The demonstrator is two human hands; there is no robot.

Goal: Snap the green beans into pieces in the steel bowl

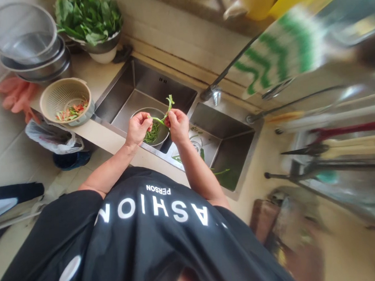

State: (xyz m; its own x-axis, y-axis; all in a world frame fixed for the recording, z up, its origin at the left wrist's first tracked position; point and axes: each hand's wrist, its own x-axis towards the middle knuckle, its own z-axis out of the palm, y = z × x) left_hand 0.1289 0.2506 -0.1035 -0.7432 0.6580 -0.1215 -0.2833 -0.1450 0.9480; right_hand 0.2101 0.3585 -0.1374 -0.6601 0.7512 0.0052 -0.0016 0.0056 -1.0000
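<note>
A green vegetable stem [158,120] stretches between my two hands above the left basin of the sink. My left hand [138,128] pinches one end, fingers closed. My right hand [178,124] grips the other end, where a curled tip [170,101] sticks up past the fingers. Below them, a round metal bowl [166,139] in the basin holds short pieces of green stem [152,133]. My hands and wrists cover part of the bowl's rim.
Left of the double sink [156,69] stand a bowl of leafy greens [89,18], a colander [64,87] with red and green scraps, and stacked metal bowls [35,66]. Green bits lie in the right basin [231,163]. A faucet [215,96] rises behind it.
</note>
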